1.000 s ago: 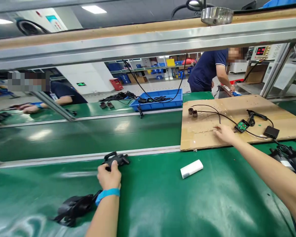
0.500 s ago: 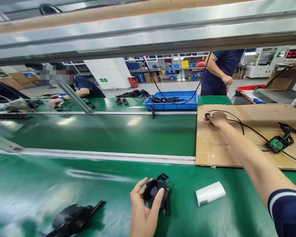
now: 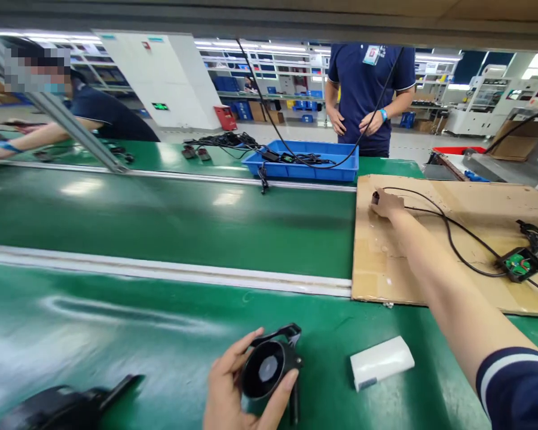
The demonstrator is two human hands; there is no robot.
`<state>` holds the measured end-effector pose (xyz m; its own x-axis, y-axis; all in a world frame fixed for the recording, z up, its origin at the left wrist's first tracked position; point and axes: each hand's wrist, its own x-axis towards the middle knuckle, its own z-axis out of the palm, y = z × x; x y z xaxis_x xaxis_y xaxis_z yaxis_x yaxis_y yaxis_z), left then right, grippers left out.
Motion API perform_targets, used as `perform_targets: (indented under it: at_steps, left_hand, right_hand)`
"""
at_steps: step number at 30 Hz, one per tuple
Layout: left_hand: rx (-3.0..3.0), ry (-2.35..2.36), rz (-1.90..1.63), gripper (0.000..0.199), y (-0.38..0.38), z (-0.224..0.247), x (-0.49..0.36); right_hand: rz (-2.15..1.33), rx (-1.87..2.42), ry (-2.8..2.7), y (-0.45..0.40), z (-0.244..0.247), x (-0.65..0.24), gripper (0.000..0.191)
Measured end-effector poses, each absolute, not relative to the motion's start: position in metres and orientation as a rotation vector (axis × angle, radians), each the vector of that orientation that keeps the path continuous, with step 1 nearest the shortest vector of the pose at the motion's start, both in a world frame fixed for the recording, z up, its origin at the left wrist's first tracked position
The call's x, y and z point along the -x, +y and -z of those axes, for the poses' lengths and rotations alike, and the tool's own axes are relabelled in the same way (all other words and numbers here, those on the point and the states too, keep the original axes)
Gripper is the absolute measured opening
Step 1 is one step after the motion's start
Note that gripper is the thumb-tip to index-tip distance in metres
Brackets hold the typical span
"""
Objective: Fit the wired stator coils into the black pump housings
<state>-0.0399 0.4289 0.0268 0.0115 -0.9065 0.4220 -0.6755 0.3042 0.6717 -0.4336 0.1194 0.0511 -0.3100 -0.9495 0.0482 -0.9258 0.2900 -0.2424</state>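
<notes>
“Starting nearest you, what sits at the near left?”

“A black plastic piece (image 3: 54,409), partly out of view. To its right, your left hand (image 3: 226,385) grasps a black cup (image 3: 263,370), thumb on the right, fingers round the left, the open mouth facing you.”

“What could go wrong there?”

“A round thing in one hand may turn or slip if your attention is on the other hand. Swung right, it might knock the white block (image 3: 382,362) on the green table (image 3: 325,340).”

“And farther off?”

“On the right, the cardboard sheet (image 3: 394,263) bears an open box (image 3: 510,275) with its circuit board (image 3: 517,263) bare. Near the sheet's far left corner, your right hand (image 3: 389,205) is at a small dark piece (image 3: 375,197); whether the fingers have closed on it, I cannot tell. Black cables (image 3: 445,217) run from beside that hand to the box.”

“The risk?”

“A quick pull could drag the box or strain its wires. Farther still, a cord end (image 3: 263,179) dangles over the blue tray (image 3: 311,174)'s near side; a passing sleeve could catch it.”
</notes>
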Motion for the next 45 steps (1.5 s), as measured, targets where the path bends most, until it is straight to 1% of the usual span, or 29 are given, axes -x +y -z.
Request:
perform_targets:
  at_steps: [3,7,8,9,10,13,15,18,21,24,27,35,45]
  left_hand:
    - [-1.421,-1.715,0.32,0.064,0.43,-0.03,0.043]
    - [-1.411,-1.688,0.349,0.06,0.431,-0.03,0.045]
    - [-1.419,-1.688,0.376,0.06,0.43,-0.028,0.046]
    - [-1.423,-1.683,0.409,0.06,0.431,-0.027,0.046]
    - [-1.422,-1.666,0.452,0.059,0.431,-0.026,0.046]
    - [-1.395,-1.553,0.625,0.062,0.434,-0.028,0.05]
    - [-1.381,-1.482,0.735,0.066,0.439,-0.036,0.056]
    - [-1.338,-1.457,0.858,0.071,0.455,-0.055,0.068]
    - [-1.209,-1.532,0.971,0.081,0.481,-0.074,0.088]
    - [-1.044,-1.675,1.012,0.093,0.512,-0.088,0.111]
    - [-0.901,-1.771,0.925,0.104,0.543,-0.099,0.132]
    - [-0.717,-1.827,0.743,0.107,0.599,-0.114,0.151]
    - [-0.588,-1.933,0.691,0.107,0.635,-0.116,0.174]
  right_hand:
    - [0.488,1.82,2.369,0.122,-0.048,0.441,0.062]
    - [0.825,1.878,2.265,0.137,-0.049,0.443,0.044]
    - [0.908,1.892,2.225,0.145,-0.052,0.44,0.044]
    - [0.983,1.911,2.179,0.155,-0.057,0.437,0.05]
    - [1.068,1.939,2.115,0.167,-0.063,0.433,0.059]
    - [1.34,2.083,1.751,0.223,-0.092,0.415,0.093]
    - [1.437,2.14,1.474,0.275,-0.115,0.401,0.103]
    - [1.456,2.104,1.274,0.363,-0.146,0.382,0.11]
    - [1.462,2.039,1.157,0.446,-0.166,0.368,0.114]
    - [1.443,1.989,1.065,0.513,-0.174,0.362,0.116]
    - [1.452,1.984,1.042,0.564,-0.172,0.361,0.118]
    - [1.46,2.041,1.119,0.646,-0.15,0.369,0.121]
    - [1.466,2.089,1.245,0.702,-0.135,0.394,0.126]
